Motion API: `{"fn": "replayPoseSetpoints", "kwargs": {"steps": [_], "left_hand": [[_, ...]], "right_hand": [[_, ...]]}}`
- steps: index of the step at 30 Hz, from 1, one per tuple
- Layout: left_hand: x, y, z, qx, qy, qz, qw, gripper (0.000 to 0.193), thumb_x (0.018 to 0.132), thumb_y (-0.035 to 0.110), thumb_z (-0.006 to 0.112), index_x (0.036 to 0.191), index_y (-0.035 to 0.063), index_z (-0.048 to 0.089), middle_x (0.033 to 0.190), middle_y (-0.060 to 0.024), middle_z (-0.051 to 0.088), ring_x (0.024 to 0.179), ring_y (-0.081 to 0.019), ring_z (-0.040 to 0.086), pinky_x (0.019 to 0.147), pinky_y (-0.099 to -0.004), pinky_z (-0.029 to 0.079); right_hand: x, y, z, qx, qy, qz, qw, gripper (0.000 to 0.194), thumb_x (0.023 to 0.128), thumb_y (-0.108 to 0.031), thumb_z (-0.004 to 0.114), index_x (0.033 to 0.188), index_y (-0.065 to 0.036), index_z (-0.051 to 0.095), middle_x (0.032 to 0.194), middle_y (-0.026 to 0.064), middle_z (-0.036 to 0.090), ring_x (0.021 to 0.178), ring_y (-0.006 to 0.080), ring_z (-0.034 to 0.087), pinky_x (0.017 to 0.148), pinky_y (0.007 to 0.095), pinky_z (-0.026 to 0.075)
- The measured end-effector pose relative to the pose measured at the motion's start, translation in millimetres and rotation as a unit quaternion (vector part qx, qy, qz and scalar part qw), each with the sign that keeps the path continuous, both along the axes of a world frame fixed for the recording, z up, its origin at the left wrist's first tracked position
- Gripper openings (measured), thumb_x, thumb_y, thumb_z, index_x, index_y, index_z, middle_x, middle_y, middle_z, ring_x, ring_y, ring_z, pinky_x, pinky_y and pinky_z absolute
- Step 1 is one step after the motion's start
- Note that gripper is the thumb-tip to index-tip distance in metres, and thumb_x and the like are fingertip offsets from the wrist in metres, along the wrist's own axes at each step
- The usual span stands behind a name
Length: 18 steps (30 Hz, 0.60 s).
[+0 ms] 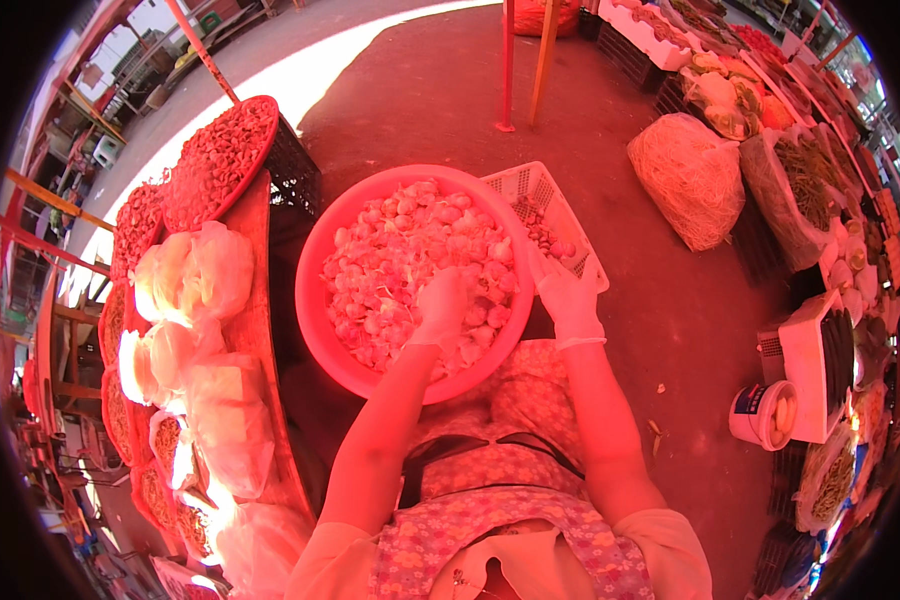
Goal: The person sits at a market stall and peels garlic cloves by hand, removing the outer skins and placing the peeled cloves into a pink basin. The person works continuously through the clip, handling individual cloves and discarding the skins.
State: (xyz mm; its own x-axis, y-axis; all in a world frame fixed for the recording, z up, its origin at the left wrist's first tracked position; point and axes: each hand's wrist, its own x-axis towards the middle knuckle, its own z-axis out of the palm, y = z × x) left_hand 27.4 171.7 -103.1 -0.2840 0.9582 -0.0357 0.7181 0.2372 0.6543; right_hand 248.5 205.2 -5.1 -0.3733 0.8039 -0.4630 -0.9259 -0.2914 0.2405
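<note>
A wide round plastic basin (311,319) full of garlic bulbs (390,285) stands before me, everything tinted red. My left hand (442,304), in a pale glove, reaches into the basin among the bulbs; its fingertips are hidden, so its hold is unclear. My right hand (566,300), also gloved, is just outside the basin's right rim, fingers apart, over the near end of a perforated plastic basket (547,176). Small cloves or bulbs (544,232) lie in that basket. No held object shows in the right hand.
Plastic-bagged goods (229,420) and a heaped tray (221,150) line a wooden board (255,300) at left. Poles (508,67) stand ahead. At right are a stuffed clear bag (686,180), a white bucket (757,412) and a foam box (802,375).
</note>
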Motion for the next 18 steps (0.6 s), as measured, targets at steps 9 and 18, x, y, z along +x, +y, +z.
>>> {"fn": "replayPoseSetpoints", "kwargs": {"steps": [9,18], "left_hand": [[-10.7,-57.1,113.3,-0.032,-0.486,0.095,0.868,0.013,0.099,0.017,0.066,0.097,0.0049,0.071,0.078,0.0003,0.068,0.069,-0.0055,0.059,0.06,-0.0229,0.046],[-33.7,-98.2,147.6,0.031,-0.472,0.135,0.871,0.02,0.099,0.017,0.067,0.112,0.0021,0.07,0.089,-0.0006,0.069,0.073,-0.0083,0.061,0.067,-0.0227,0.049]], "right_hand": [[-61.1,-42.8,-26.7,0.369,-0.532,0.196,0.736,0.055,0.107,-0.028,0.056,0.156,-0.008,0.042,0.139,0.0087,0.059,0.127,0.0201,0.057,0.103,0.0354,0.049],[-25.4,-15.0,-4.0,0.497,-0.809,0.147,0.277,0.026,0.089,-0.018,0.071,0.114,-0.012,0.075,0.105,0.008,0.073,0.105,0.03,0.063,0.091,0.041,0.05]]}}
